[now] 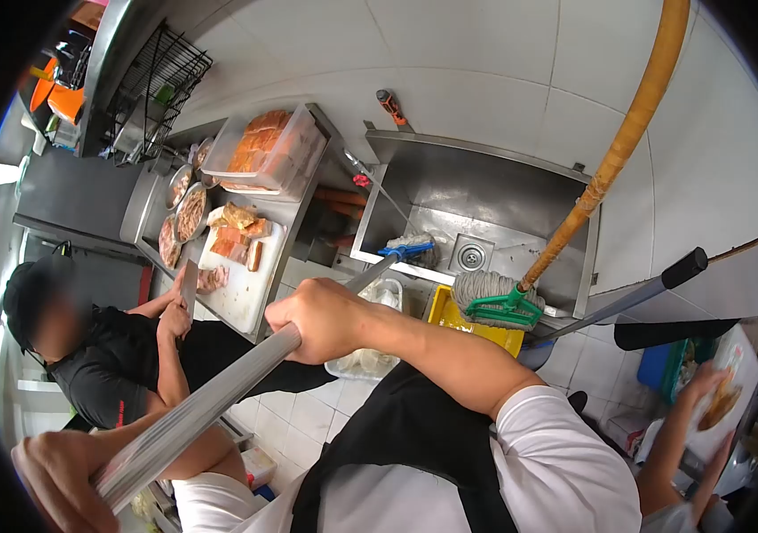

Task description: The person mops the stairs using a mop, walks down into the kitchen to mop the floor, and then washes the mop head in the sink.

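Observation:
A grey mop handle runs diagonally up from the lower left. My left hand is wrapped round its lower end. Further up the pole my right hand is closed on it. Beyond my right hand, the pole reaches a blue mop head with pale strands, in the metal sink near its drain. To its right stands a mop with a wooden handle, a green head and grey strands, over a yellow bucket.
At the left a co-worker holds a knife by a white board with meat. A plastic tub of meat stands behind. Another person's hands are at the far right. A black-gripped pole leans there.

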